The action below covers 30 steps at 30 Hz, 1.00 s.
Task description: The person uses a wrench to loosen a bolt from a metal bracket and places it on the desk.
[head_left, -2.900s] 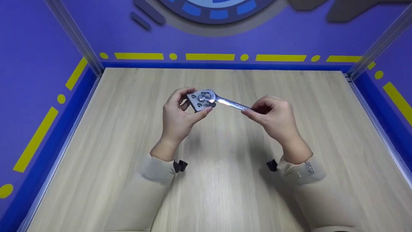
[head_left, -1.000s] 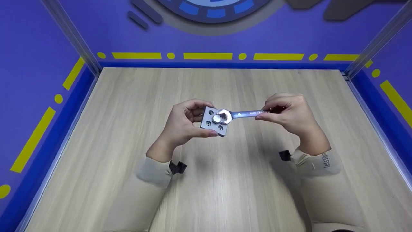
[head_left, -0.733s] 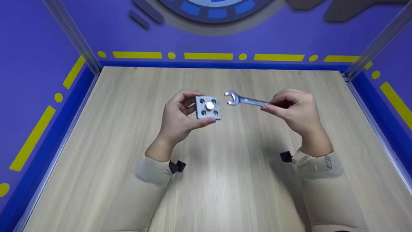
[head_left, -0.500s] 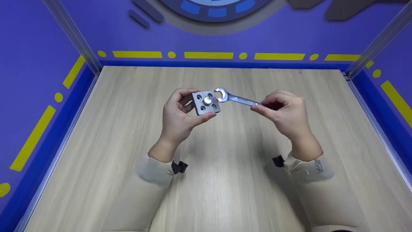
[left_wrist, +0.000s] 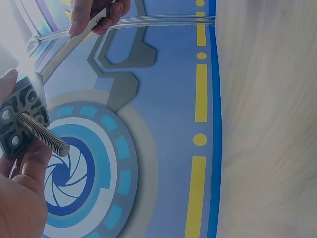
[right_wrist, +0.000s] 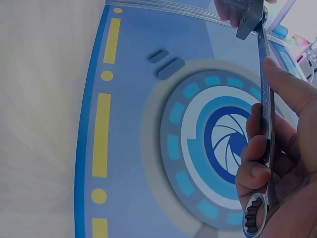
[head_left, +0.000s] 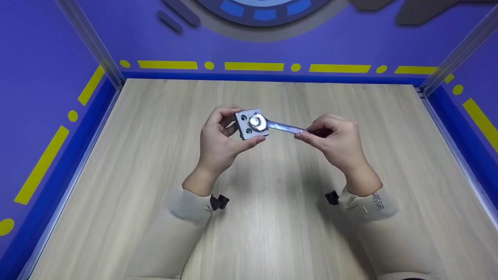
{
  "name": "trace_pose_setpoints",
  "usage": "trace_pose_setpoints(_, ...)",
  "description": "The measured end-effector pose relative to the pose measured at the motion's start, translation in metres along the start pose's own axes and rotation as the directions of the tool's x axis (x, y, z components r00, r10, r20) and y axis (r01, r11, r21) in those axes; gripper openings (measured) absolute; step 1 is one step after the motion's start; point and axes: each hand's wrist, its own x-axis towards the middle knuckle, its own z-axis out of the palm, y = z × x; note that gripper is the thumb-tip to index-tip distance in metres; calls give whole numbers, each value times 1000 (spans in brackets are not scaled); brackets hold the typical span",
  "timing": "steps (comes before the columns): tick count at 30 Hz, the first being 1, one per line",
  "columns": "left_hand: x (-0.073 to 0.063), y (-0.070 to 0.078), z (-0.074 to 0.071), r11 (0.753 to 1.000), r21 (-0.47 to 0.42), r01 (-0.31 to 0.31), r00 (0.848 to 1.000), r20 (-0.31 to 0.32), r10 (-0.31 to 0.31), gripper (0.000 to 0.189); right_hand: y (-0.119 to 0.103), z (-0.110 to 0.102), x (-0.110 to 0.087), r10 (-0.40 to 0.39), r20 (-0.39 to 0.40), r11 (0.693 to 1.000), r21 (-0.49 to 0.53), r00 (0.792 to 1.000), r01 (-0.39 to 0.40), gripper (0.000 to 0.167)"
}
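My left hand (head_left: 218,144) grips a square grey metal plate (head_left: 244,125) by its edges, thumb along the lower edge. Several holes pierce the plate, and a bolt head (head_left: 255,122) stands at its middle. From the plate's back, the bolt's threaded shank (left_wrist: 44,134) sticks out in the left wrist view. My right hand (head_left: 334,140) pinches the handle of a combination wrench (head_left: 286,127) between thumb and fingers. The wrench's open end sits around the bolt head. Its ring end (right_wrist: 254,216) shows below my right palm in the right wrist view.
Both hands are raised over a light wood-grain table (head_left: 264,217). Blue printed panels (head_left: 256,46) with yellow dashes enclose its back and sides, joined by metal corner posts (head_left: 93,42). A black wrist mount (head_left: 220,202) is at the left cuff, another (head_left: 332,197) at the right.
The wrench came off the bolt head and swung away right and up, then moved back left onto it. The plate tilted and shifted slightly. Both hands kept their holds.
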Motion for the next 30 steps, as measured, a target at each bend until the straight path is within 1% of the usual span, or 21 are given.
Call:
trace_pose_setpoints(3,0,1,-1,1000,3,18,1000,25,-19,73,1,0,0,-5,11,1000,24,1000,5,20)
trace_pose_setpoints(5,0,2,-4,999,-2,51,997,54,-51,72,1,-1,0,-13,25,999,45,1000,12,20)
trace_pose_setpoints(7,0,4,-6,995,-10,95,991,95,-94,70,2,-3,1,-22,45,998,66,999,19,19)
trace_pose_setpoints(10,1,6,-11,986,-31,163,973,173,-155,67,4,-7,1,-31,80,996,82,996,25,20)
trace_pose_setpoints(12,2,8,-13,978,-54,201,954,238,-183,65,5,-10,2,-43,106,995,93,994,33,20)
trace_pose_setpoints(13,2,8,-14,973,-66,222,942,274,-196,64,6,-11,2,-53,120,994,100,991,41,20)
trace_pose_setpoints(15,3,9,-16,961,-82,263,911,348,-220,64,9,-15,3,-87,147,990,122,985,69,21)
trace_pose_setpoints(16,3,10,-17,954,-90,285,893,386,-231,64,10,-16,3,-111,161,986,138,981,89,22)
trace_pose_setpoints(17,3,10,-18,946,-95,309,871,428,-242,64,11,-18,4,-136,176,982,154,975,110,24)
trace_pose_setpoints(19,4,11,-19,932,-94,349,821,511,-256,66,14,-20,4,-194,203,971,181,960,157,26)
trace_pose_setpoints(21,3,11,-20,921,-85,380,766,588,-262,67,16,-22,5,-247,229,958,207,942,201,29)
trace_pose_setpoints(23,3,12,-20,913,-65,402,713,648,-267,67,18,-24,5,-287,257,948,217,923,234,30)
trace_pose_setpoints(25,2,12,-21,907,-38,420,671,685,-282,66,18,-26,6,-323,277,938,224,905,266,31)
trace_pose_setpoints(26,2,12,-21,904,-20,428,656,695,-295,64,18,-27,6,-333,286,935,223,898,276,31)
trace_pose_setpoints(27,2,13,-21,900,-5,436,644,700,-308,62,18,-28,6,-337,293,935,212,895,283,31)
trace_pose_setpoints(28,2,13,-21,897,9,442,635,703,-320,61,18,-30,6,-341,296,935,200,892,291,32)
trace_pose_setpoints(29,2,13,-21,896,21,444,630,703,-329,60,18,-31,7,-349,294,934,193,890,302,32)
trace_pose_setpoints(30,2,13,-21,896,30,442,630,701,-335,60,18,-32,7,-354,292,932,187,888,310,32)
